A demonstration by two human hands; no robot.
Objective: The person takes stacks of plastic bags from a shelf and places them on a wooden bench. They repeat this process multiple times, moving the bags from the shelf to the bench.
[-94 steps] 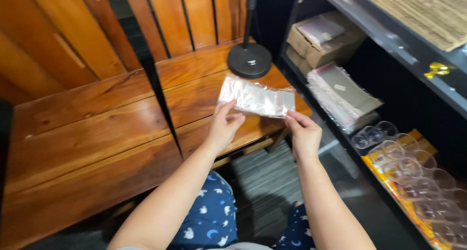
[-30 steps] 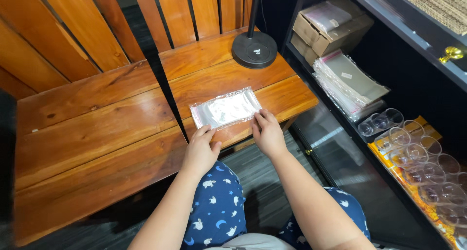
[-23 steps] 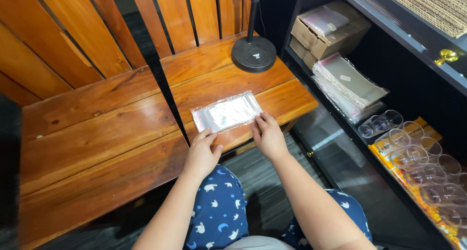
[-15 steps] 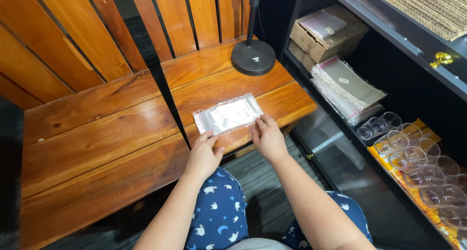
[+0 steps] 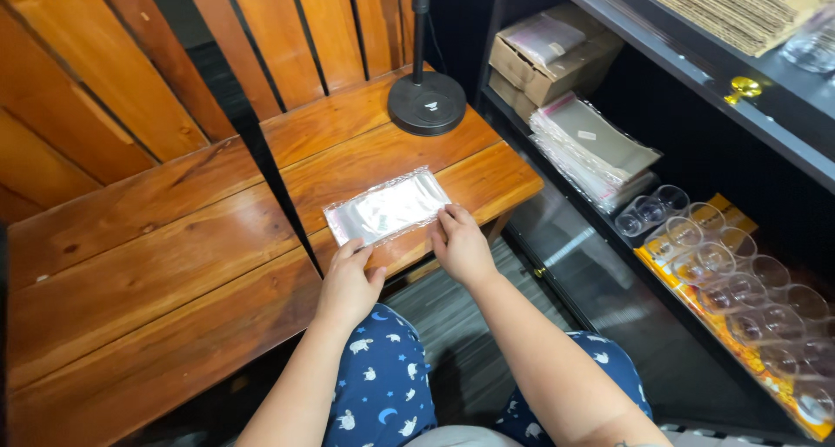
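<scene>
A clear plastic bag [image 5: 387, 207] lies flat on the wooden table [image 5: 383, 151] in front of me. My left hand [image 5: 348, 282] rests at the table's near edge, its fingertips pressing the bag's lower left corner. My right hand [image 5: 461, 245] has its fingers on the bag's lower right edge. Both hands touch the bag with fingers fairly flat; neither lifts it.
A black round lamp base [image 5: 427, 103] with a pole stands at the table's back. A second wooden bench [image 5: 148, 264] lies to the left. On the right, dark shelves hold a cardboard box [image 5: 552, 56], a stack of clear bags [image 5: 591, 147] and several clear cups [image 5: 731, 269].
The bag, held up in both hands earlier, now lies on the table. Over the last second the hands stay at its near edge with only small shifts.
</scene>
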